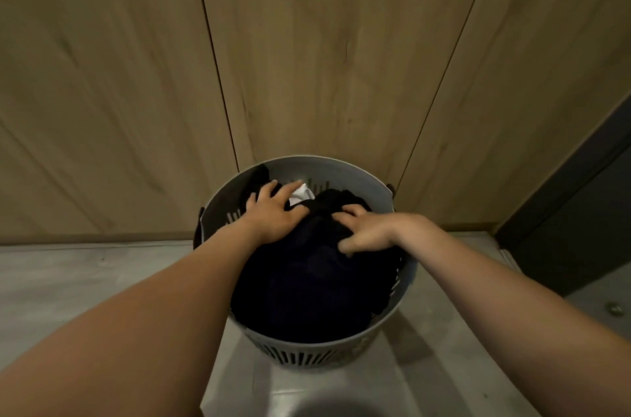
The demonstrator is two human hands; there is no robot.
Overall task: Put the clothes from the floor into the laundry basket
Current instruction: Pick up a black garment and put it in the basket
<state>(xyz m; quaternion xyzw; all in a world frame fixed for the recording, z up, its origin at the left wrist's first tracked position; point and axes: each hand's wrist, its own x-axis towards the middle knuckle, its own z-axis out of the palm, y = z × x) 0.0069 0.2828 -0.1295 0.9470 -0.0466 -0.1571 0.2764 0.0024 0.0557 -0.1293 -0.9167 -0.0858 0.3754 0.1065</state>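
Observation:
A round grey laundry basket (351, 174) with slotted walls stands on the floor against a wooden wall. It is filled with dark clothes (307, 287), and a bit of white cloth (302, 194) shows near the back. My left hand (273, 213) lies flat on the pile, fingers spread, pressing on the dark fabric at the back left. My right hand (363, 232) rests on the right side of the pile with its fingers curled into the dark fabric.
Light wooden panels (307, 58) rise right behind the basket. The floor (85, 280) is grey. A dark door or panel (573, 218) stands at the right. A small round metal piece (613, 308) sits on the floor at far right.

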